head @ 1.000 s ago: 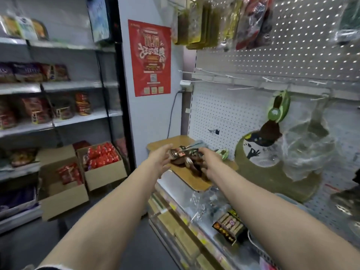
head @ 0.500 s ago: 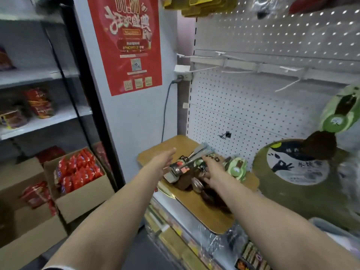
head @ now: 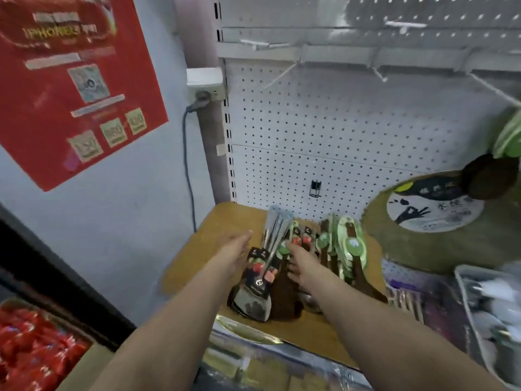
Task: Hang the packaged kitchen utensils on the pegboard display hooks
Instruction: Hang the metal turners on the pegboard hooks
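Note:
A pile of packaged kitchen utensils (head: 263, 280) lies on a wooden board (head: 208, 249) below the white pegboard (head: 324, 131). Steel spatulas with dark cards lie on the left, green-carded wooden utensils (head: 349, 249) on the right. My left hand (head: 235, 253) lies with straight fingers along the pile's left side, touching the packs. My right hand (head: 300, 263) rests on top of the pile with its fingers spread. Bare metal hooks (head: 279, 76) stick out of the rail above.
A round chopping board (head: 439, 221) hangs at the right with a green-tagged item (head: 507, 136) above it. A wall socket and cable (head: 204, 86) sit left of the pegboard. A red poster (head: 76, 80) hangs on the wall. A white tray (head: 490, 320) stands at right, a carton of red packets (head: 31, 354) lower left.
The view has come closer and tilted down onto the pile. Both hands have stayed on the utensil pile, the left sliding along its side and the right spreading over its top.

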Tool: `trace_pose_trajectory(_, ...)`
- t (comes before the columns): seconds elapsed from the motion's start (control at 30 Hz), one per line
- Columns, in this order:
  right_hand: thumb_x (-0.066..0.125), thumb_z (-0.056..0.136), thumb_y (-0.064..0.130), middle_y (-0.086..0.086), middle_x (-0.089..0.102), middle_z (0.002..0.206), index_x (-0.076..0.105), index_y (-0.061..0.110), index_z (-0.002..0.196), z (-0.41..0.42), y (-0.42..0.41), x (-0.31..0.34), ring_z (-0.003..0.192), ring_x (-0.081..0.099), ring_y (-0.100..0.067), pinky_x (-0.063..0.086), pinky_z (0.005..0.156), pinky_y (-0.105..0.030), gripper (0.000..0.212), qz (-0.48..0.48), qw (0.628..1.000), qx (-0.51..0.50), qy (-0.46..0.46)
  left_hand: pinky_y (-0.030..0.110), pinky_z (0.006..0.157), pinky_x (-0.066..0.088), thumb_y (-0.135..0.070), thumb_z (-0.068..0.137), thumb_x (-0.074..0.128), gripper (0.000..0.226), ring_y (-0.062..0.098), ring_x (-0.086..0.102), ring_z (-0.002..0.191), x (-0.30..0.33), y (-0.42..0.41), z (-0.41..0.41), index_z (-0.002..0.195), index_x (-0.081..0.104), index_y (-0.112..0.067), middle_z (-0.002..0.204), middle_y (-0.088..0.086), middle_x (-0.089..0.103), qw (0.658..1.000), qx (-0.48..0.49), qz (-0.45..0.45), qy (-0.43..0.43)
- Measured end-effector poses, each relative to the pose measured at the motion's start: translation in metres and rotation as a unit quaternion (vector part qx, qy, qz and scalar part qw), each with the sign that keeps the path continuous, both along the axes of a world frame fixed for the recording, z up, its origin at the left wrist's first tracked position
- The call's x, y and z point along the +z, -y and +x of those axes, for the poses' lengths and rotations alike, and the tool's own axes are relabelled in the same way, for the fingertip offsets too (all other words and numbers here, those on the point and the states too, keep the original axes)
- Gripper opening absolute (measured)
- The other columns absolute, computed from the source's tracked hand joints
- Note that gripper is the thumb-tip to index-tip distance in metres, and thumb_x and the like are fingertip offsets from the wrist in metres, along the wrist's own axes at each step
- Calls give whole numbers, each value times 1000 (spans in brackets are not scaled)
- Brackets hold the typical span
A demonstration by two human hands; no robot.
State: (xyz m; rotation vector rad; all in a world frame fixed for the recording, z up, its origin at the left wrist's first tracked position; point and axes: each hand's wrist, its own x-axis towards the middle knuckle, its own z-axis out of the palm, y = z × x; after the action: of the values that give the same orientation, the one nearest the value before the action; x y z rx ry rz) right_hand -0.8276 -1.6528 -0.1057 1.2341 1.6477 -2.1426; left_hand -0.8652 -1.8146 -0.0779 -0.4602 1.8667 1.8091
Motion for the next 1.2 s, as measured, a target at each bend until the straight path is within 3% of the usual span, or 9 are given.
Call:
trace_pose_trajectory(0.17,75,87,43,-9,57,129,50,11,142,-21,18,-14,110,55,-25,50,100,-42,68,21,999,-24,15,39,110,38,-47,94,64,58,24,51,132,-31,13,-50,141,50,-17,145,6,54,997,-74,-20,2)
trace_pose_trajectory(0.27,75,87,45,-12,57,134,46,10,144,-32,25,-23,111,54,-27,48,104,-43,73,22,998,-40,38,35,101,42,-45,95,63,39,20,54,118,-48,12,-73,126,56,-23,137,3,57,994,-109,-22,-3)
trace_pose_trajectory(0.33,76,86,46,-12,57,133,48,10,143,-38,28,-29,113,54,-29,49,101,-42,73,25,997,-47,50,34,99,46,-40,95,64,17,19,56,111,-55,9,-84,106,58,-28,128,2,60,993,-118,-20,-7)
trace_pose_trajectory(0.4,76,86,46,-11,59,128,51,10,138,-43,29,-30,107,56,-26,49,88,-37,68,25,997,-53,50,36,98,49,-36,94,67,13,20,58,108,-61,3,-96,96,57,-28,118,2,63,993,-114,-24,-19)
trace_pose_trajectory(0.53,74,89,44,-6,64,121,56,9,130,-51,27,-30,92,55,-17,41,65,-30,56,43,995,-51,69,38,94,53,-37,91,70,18,21,64,106,-71,-13,-118,102,63,-24,113,1,69,992,-125,-18,-32)
trace_pose_trajectory(0.8,77,89,36,-9,69,106,61,7,121,-63,27,-23,79,59,-18,38,55,-28,46,44,992,-48,108,36,89,57,-36,91,71,14,21,66,95,-86,-40,-141,97,65,-25,108,4,71,993,-110,-23,-28)
trace_pose_trajectory(0.9,76,90,26,-10,70,92,68,4,114,-67,29,-22,74,64,-20,47,57,-27,33,22,993,-64,94,38,91,57,-38,89,72,22,20,66,97,-88,-48,-147,102,67,-20,109,6,72,993,-117,-15,-28)
trace_pose_trajectory(1.03,75,91,14,-15,75,90,71,3,107,-70,32,-28,68,72,-24,56,53,-29,20,-15,995,-82,56,33,82,55,-41,87,74,23,19,64,98,-87,-56,-153,100,66,-23,109,2,69,991,-129,-17,-31)
trace_pose_trajectory(1.2,74,90,8,-15,74,86,70,-3,108,-70,32,-29,63,71,-22,55,50,-26,21,-29,995,-92,21,41,95,53,-43,88,72,19,23,62,103,-88,-58,-158,96,65,-28,115,4,69,988,-148,-31,-32)
